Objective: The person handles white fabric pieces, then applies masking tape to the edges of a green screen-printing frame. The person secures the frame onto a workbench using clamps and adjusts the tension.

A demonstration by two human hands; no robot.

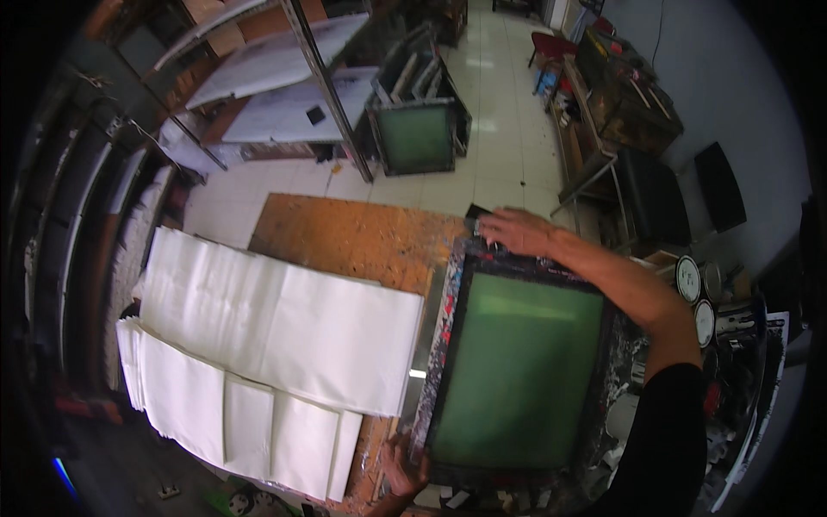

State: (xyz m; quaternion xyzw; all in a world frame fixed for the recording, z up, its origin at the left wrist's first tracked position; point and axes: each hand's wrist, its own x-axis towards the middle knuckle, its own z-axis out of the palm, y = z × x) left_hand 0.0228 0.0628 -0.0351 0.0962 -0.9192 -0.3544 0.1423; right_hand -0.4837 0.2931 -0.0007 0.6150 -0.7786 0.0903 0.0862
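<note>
A screen-printing frame (525, 370) with green mesh and a dark, ink-stained border lies in front of me, right of centre. At its far left corner my right hand (508, 231) is closed over the border, next to a small dark piece (476, 212) whose kind I cannot make out. My left hand (403, 465) grips the frame's near left corner, its fingers partly hidden by the edge. Stacks of white sheets (336, 332) lie left of the frame, with more folded white sheets (181, 392) overlapping them nearer to me.
The sheets and frame rest on a stained orange-brown board (345, 233). Tins (687, 280) and clutter crowd the right side. Beyond stand a metal rack (293, 69) and another green-mesh screen (417, 138) leaning on the tiled floor. A black chair (650, 198) stands at the far right.
</note>
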